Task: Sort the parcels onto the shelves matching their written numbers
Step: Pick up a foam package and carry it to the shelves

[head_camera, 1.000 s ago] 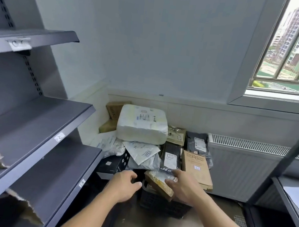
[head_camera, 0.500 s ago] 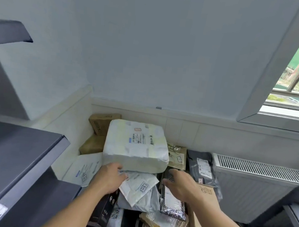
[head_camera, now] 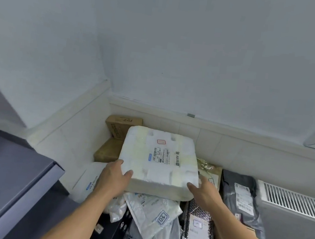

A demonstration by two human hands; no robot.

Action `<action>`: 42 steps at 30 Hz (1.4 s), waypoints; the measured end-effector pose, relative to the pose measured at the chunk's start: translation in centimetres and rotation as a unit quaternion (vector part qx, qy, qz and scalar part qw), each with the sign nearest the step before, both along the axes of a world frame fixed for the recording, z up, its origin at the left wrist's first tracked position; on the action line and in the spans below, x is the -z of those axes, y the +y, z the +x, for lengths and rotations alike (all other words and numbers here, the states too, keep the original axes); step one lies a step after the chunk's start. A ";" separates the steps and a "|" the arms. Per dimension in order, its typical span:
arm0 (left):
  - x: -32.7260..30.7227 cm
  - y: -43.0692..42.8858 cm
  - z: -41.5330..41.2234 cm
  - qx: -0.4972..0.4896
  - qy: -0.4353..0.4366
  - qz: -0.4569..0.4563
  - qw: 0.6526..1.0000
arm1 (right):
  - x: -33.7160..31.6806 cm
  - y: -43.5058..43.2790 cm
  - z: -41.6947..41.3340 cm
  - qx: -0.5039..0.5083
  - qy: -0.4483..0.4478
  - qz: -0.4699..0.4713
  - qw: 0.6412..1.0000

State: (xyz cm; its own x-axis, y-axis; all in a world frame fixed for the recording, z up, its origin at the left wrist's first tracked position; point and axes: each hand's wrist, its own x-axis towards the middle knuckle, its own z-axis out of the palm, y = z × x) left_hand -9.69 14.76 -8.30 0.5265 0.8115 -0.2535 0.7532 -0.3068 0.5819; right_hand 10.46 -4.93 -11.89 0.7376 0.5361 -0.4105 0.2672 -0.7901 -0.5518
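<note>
Foam parcel (head_camera: 158, 158), white and block-shaped, is held between the two hands at its near corners, its bulk lying beyond the fingertips and toward the wall. The left hand (head_camera: 113, 177) is clamped on the near left corner: the thumb is laid over the top front edge, while the fingers (head_camera: 118, 162) are spread a little and pressed along the left side. The right hand (head_camera: 204, 191) is wrapped round the near right corner, with the thumb set against the front face and the remaining fingers hidden behind the right side, so their spread cannot be told. Whether the parcel is lifted clear of the pile beneath cannot be told either. On its top face, ahead of both thumbs, a printed shipping label with barcodes and a small red-outlined rectangle are seen; their text is too small to be read. Just below the hands, between the wrists, a white mailer (head_camera: 152, 211) is marked "03" in a boxed stamp. Beyond the left fingers a brown cardboard box (head_camera: 121, 127) bears handwriting that cannot be made out. Beside the right hand a dark grey mailer (head_camera: 239, 199) carries a white label, illegible.
</note>
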 end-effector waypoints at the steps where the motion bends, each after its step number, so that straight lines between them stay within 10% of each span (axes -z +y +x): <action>1: 0.2 0.5 0.7 -0.009 0.000 -0.002 1.000 | 0.6 0.5 0.9 0.010 0.011 0.002 1.000; 19: 6.0 5.0 5.1 -0.165 -0.012 -0.110 0.980 | 6.6 5.1 6.7 0.121 0.155 0.042 0.980; 42: -1.4 -2.7 0.2 -0.108 -0.226 -0.059 0.966 | -4.4 -5.1 0.3 0.205 0.093 0.298 0.928</action>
State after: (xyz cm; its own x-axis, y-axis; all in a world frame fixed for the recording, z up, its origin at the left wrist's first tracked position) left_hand -9.49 12.02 -6.86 0.4257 0.8948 -0.1343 0.4525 -0.0820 0.8880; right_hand 10.71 -10.04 -7.52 0.8754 0.3994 -0.2722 -0.1318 -0.3445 -0.9295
